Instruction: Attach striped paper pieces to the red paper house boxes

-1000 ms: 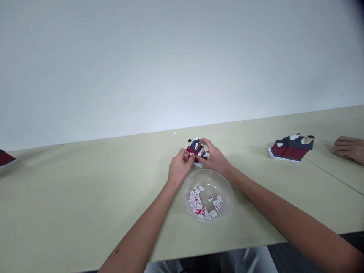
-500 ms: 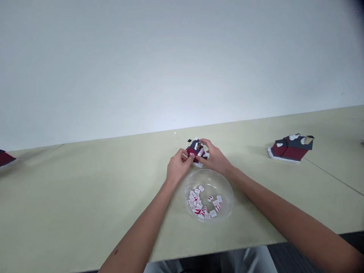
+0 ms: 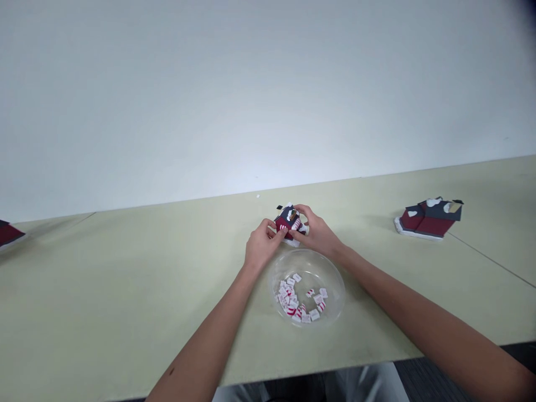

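Green table [image 3: 125,296] — clear bowl [image 3: 333,276], red model [image 3: 427,222]

No lettering, numbers or brands can be read anywhere. The white tiles [image 3: 290,301] in the clear bowl [image 3: 322,268] show only red stripes.

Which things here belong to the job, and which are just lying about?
In use: left hand, right hand, dark red and grey craft model, clear bowl, white-and-red tiles.
Lying about: second model, partly seen model, pale green table.
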